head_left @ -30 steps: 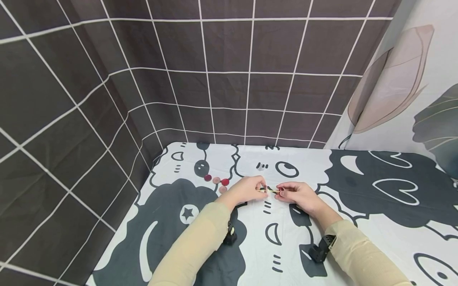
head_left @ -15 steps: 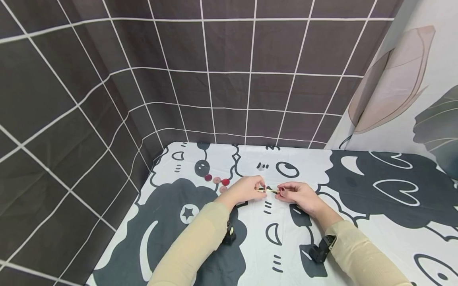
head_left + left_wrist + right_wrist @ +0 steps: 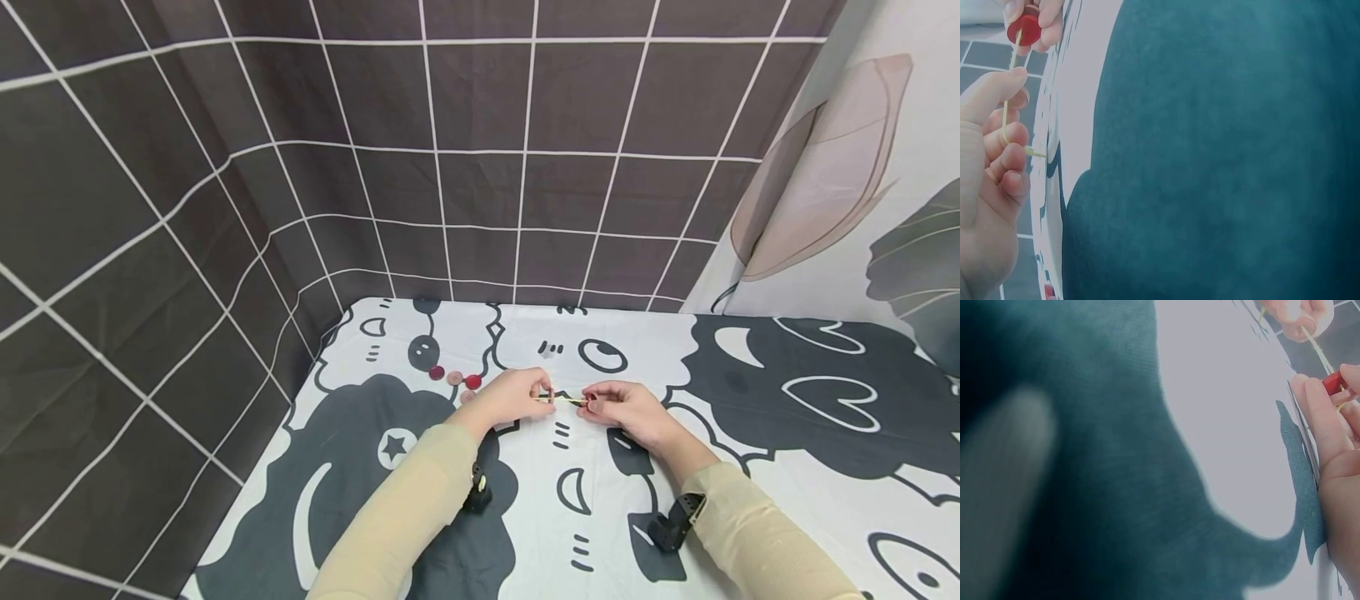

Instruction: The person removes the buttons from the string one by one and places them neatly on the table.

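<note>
Left hand [image 3: 513,396]: thumb and fingertips pinching pink disc [image 3: 552,395], seen edge-on. Right hand [image 3: 628,412]: thumb and fingers pinching red disc [image 3: 1030,30], flat and round. Thin yellow cord [image 3: 1014,56] coming out of red disc's middle, spanning gap between both grips, then running along left fingers; short loose tail past them. Beyond left grip, off to its left, loose discs [image 3: 454,378], dark red, pink and red, one partly hidden behind that hand. Under both grips, woven cloth [image 3: 540,533], white with dark grey cartoon shapes. Sleeves [image 3: 423,492] cream, soft-looking.
</note>
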A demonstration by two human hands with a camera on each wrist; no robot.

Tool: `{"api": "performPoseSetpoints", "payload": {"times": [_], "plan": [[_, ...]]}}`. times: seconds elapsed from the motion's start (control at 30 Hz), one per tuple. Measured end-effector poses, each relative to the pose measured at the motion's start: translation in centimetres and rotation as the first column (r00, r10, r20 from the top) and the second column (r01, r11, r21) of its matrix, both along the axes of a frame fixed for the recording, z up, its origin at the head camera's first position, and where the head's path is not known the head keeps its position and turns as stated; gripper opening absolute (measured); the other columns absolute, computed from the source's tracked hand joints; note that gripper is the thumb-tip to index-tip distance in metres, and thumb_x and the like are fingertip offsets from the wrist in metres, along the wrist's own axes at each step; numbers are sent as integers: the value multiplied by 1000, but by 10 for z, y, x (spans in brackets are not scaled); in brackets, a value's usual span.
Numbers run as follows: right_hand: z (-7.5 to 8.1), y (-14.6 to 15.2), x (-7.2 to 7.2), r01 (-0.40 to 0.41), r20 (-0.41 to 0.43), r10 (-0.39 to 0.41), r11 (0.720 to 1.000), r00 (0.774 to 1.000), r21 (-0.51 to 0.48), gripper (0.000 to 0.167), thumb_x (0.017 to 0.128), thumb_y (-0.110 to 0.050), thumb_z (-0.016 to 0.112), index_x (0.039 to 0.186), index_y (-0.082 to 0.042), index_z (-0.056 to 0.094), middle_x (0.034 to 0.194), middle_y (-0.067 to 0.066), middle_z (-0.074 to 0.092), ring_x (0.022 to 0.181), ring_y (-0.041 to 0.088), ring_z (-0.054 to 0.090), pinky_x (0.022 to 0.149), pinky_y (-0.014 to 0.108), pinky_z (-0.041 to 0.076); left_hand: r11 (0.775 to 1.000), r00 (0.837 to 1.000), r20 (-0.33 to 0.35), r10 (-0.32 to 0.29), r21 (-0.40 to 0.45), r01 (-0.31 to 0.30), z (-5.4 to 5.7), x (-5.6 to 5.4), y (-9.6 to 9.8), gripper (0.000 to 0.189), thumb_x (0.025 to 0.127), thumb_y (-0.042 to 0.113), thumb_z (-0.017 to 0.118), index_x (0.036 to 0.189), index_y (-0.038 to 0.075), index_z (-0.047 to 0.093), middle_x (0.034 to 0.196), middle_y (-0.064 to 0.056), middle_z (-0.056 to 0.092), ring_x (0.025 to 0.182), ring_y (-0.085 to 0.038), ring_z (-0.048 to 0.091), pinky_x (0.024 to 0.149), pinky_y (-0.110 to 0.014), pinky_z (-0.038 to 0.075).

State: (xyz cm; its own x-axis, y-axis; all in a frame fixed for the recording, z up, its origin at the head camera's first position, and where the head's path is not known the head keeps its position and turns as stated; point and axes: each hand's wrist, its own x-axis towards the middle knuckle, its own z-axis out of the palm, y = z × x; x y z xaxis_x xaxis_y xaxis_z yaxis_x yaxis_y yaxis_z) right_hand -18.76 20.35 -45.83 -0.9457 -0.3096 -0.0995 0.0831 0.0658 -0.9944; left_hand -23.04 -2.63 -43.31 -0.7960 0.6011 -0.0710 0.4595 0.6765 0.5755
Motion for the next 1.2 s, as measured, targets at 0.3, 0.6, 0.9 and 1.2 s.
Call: {"api": "performPoseSetpoints", "payload": {"times": [0.3,0.6,0.9,1.2], "plan": [[0,0,0,-5,-3,5,1000,1000,0,45,87,-1,60,122,23,43,111,29,59,93,19,66,82,28,49,1000,1000,1,22,2,-22,0,0,-4,28,83,32,70,103,17,59,73,7,49,62,-7,46,57,-21,38],[-1,0,-1,12,2,-12,1000,1000,23,44,86,-2,59,121,21,45,110,26,60,93,19,66,82,29,49,1000,1000,-18,23,16,-22,-4,-2,-8,28,83,33,70,103,17,60,72,7,51,62,-6,47,58,-21,38],[-2,0,-1,9,5,-9,1000,1000,16,43,87,-2,59,121,21,45,110,27,60,94,20,66,82,28,49,999,999,11,43,13,-43,-3,-2,-11,29,83,33,70,104,16,60,73,7,52,62,-7,47,57,-22,38],[-2,0,-1,12,13,-12,1000,1000,-1,44,87,-1,59,122,21,44,110,26,60,93,19,66,82,28,49,998,998,16,54,11,-55,0,-1,-14,28,83,32,70,103,16,59,72,6,50,61,-8,47,55,-22,37]]}}
